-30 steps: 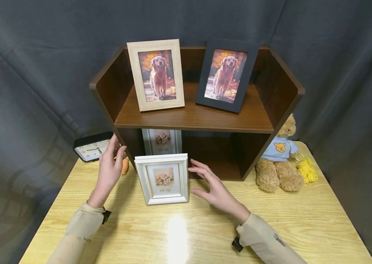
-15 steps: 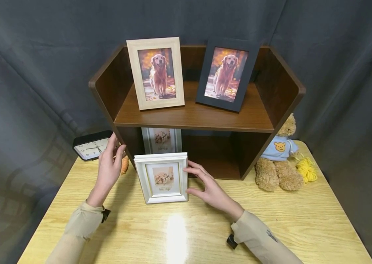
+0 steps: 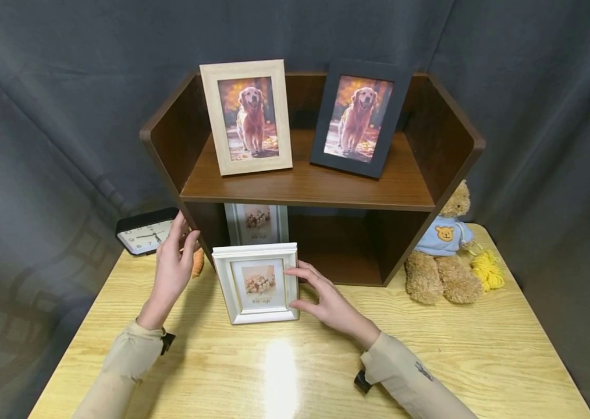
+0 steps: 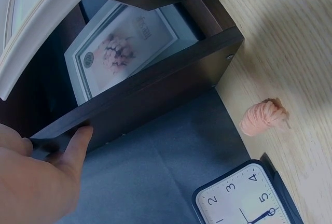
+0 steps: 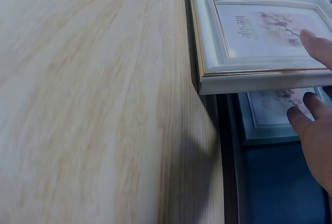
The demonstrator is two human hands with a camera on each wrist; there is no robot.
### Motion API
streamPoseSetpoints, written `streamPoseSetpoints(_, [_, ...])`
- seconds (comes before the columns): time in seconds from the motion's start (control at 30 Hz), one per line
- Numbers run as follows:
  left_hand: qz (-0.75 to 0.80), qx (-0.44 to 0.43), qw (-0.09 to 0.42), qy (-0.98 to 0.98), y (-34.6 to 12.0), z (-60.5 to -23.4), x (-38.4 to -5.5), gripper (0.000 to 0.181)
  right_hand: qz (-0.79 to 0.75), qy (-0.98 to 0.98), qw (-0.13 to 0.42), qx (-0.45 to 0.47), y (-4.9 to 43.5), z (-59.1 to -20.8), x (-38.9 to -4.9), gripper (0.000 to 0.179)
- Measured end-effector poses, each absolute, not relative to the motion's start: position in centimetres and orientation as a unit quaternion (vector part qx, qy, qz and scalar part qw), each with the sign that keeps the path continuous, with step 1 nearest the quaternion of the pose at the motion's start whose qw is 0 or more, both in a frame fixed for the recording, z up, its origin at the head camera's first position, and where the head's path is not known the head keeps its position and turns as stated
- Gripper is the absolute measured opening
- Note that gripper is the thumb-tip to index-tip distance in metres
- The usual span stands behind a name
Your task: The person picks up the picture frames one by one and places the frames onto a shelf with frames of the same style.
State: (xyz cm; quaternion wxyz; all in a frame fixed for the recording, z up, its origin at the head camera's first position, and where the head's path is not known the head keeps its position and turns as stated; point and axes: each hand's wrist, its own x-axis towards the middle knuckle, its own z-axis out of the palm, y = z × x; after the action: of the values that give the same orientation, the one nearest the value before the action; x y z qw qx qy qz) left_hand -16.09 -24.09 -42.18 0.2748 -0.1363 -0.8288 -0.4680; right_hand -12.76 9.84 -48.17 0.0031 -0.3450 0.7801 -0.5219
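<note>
In the head view a white photo frame (image 3: 256, 284) with a flower print stands on the wooden table (image 3: 221, 372), leaning back slightly, before the dark brown shelf (image 3: 305, 189). My right hand (image 3: 329, 302) is at its right edge; its index finger and thumb overlap the frame's front, with fingers spread. Whether they touch it is unclear. My left hand (image 3: 171, 265) holds the front edge of the shelf's left side panel, its fingers about the panel in the left wrist view. Behind the white frame, a grey-green photo frame (image 3: 258, 224) sits in the lower compartment, partly hidden.
A cream photo frame (image 3: 250, 166) and a dark photo frame (image 3: 347, 166) stand on the upper shelf. Left of the shelf are a black clock (image 3: 145, 235) and an orange yarn bundle (image 4: 262, 117). A teddy bear (image 3: 444, 235) and yellow yarn (image 3: 487, 270) sit at right.
My right hand has moved left, from beside the white photo frame to over its right edge. My left hand has stayed at the shelf panel.
</note>
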Motion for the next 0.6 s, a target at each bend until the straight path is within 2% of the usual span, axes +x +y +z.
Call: streamPoseSetpoints(0.6, [-0.465, -0.136, 0.276, -0.830, -24.12, -42.04, -16.01, 0.064, -0.554, 0.756, 0.077, -0.340, 9.38, -48.35, -12.79, 0.059])
